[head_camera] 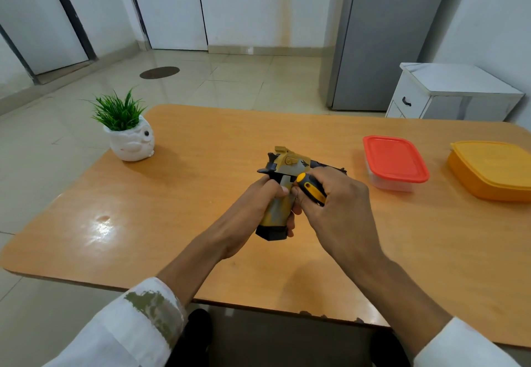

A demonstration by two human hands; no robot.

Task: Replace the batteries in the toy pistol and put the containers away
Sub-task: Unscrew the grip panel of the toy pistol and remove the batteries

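Your white sleeves point(120, 329) enter at the bottom edge, left and right; forearms converge on frame centre.

Toy pistol point(287, 165): yellow and black, held just above the table point(201, 194) at frame centre, butt toward you, slide uppermost.

Left hand point(253, 208): fingers and thumb wrapped firmly round the pistol's grip section.

Right hand point(339, 203): closed round a screwdriver point(311, 187) with a yellow-and-black handle, shaft directed at the side of the grip. Tip is hidden between your fingers; contact with a screw cannot be confirmed.

Progress, judged: you are at the battery-cover screw. Whether it is being loosened or tightened cannot be told. No batteries are visible anywhere, loose or fitted, so the swap itself is unverified.

Containers: red-lidded clear box point(395, 160) right of centre, orange lidded box point(494, 171) at the right edge. Both are closed, stand on the table apart from each other, and are not yet put away.

Further out: small green plant in a white owl-shaped pot point(130, 137) at the table's upper-left corner; white drawer cabinet point(448, 91) on the floor, upper right.
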